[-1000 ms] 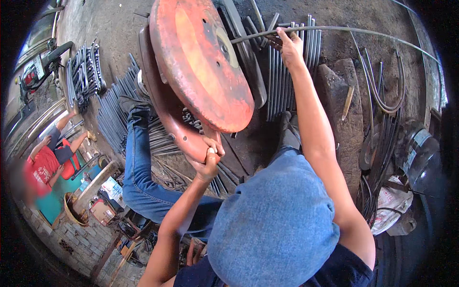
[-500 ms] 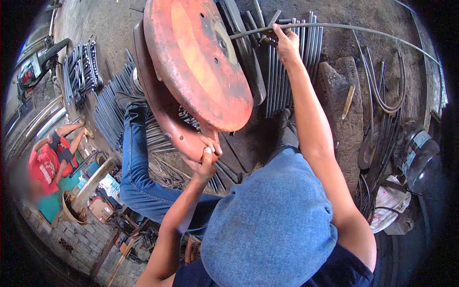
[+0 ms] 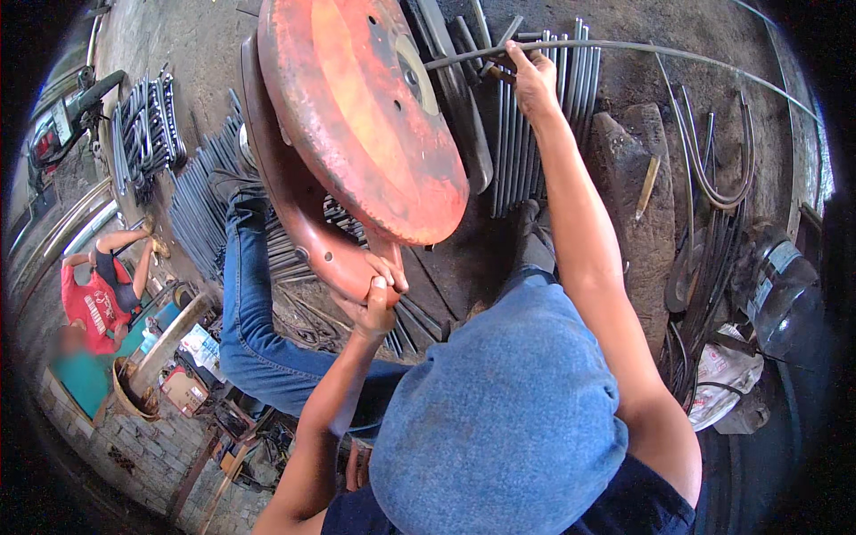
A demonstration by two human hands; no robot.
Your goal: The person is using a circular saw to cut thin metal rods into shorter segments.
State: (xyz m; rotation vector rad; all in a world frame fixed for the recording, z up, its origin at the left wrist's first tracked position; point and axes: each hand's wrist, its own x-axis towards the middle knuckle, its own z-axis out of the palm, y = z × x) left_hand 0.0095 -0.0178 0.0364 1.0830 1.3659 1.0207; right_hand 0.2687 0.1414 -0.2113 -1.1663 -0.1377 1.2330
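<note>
A cut-off saw with a large round red guard point(image 3: 357, 116), worn and streaked with orange, tilts over the workplace ahead of me. My left hand point(image 3: 374, 299) is closed around its red handle point(image 3: 343, 267) at the near lower end. In the fingers of my right hand point(image 3: 531, 80) is a long thin metal rod point(image 3: 624, 45). The rod runs off to the far right in a gentle bend. Its left end reaches the far side of the guard, where the end's exact place is hidden.
Several metal rods point(image 3: 508, 152) lie beyond my right foot, with more bundles point(image 3: 201, 214) at left. A scarred wooden block point(image 3: 655, 169) carries a yellowish stick point(image 3: 648, 187). Bent rods point(image 3: 744, 169) lie at right. A person in red point(image 3: 98, 303) sits at far left.
The saw's guard has shifted slightly left in view, with my left hand still on the handle. My right hand and the rod stay almost still. The person at far left has moved a little.
</note>
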